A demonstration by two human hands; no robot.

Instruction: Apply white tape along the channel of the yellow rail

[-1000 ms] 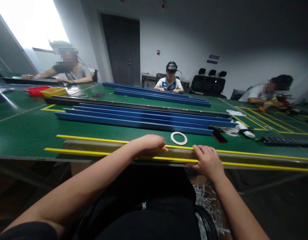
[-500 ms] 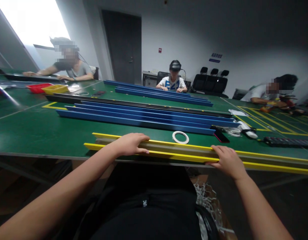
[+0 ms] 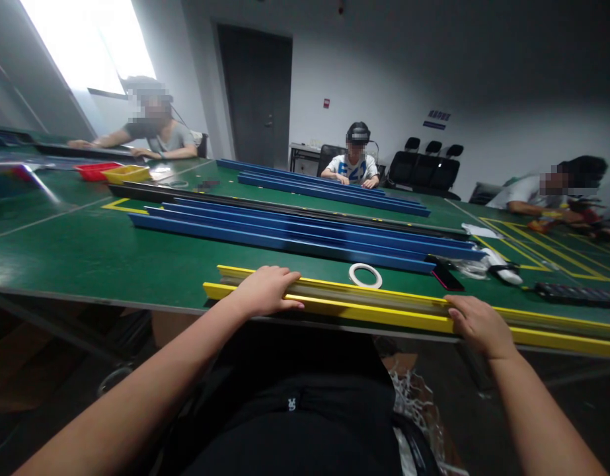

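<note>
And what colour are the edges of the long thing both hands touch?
The edges are yellow; the head view shows them.

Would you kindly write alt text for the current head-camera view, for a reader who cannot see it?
A person's left hand and right hand hold a long yellow channel along the near edge of a green table. Beyond it are a flat white ring and several long blue channels. Three other people are around the table.

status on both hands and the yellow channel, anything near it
Left hand and right hand both holding yellow channel. Channel lies along near edge of green table. White ring close on far side, contact unclear.
</note>
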